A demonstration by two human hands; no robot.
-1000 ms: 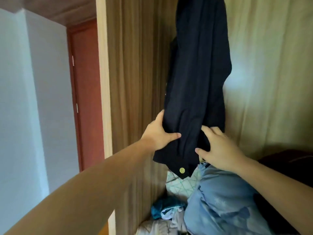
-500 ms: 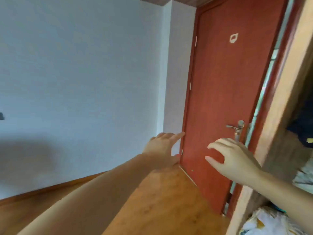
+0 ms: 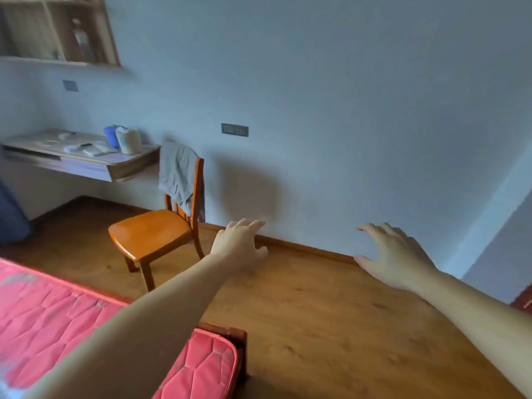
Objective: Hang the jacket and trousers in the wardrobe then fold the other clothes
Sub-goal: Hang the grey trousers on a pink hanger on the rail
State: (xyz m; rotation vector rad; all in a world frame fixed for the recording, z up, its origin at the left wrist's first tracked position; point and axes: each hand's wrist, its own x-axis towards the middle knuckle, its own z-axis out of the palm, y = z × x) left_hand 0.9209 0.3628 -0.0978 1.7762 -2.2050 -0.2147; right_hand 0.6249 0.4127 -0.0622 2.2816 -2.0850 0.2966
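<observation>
Both arms are extended forward above the wooden floor (image 3: 331,312), and nothing is held in either hand. The left hand (image 3: 240,246) is positioned just to the right of the orange wooden chair (image 3: 152,237), palm down, with its fingers loosely spread and slightly bent. The right hand (image 3: 395,254) is located well to the right of the chair, likewise palm down, with its fingers spread apart and relaxed; no object is touched by it. A grey garment (image 3: 177,174) is draped over the backrest of the chair and hangs down behind the seat; whether it is a pair of trousers or another item cannot be determined from this view. The chair is placed close to the pale blue wall (image 3: 345,110), with its back towards the wall. To the left of the chair, a wall-mounted desk (image 3: 86,165) is fitted, on which a white cylindrical container (image 3: 128,141), a blue container (image 3: 111,136) and several small, blurred items are carried. Above and to the left of the chair, an open wooden shelf unit (image 3: 57,30) is fixed to the wall. An electrical socket plate (image 3: 234,129) is set in the wall, up and to the right of the chair. Below and to the left of the chair, a red quilted mattress (image 3: 57,318) is seen on a dark wooden bed frame (image 3: 236,335).
</observation>
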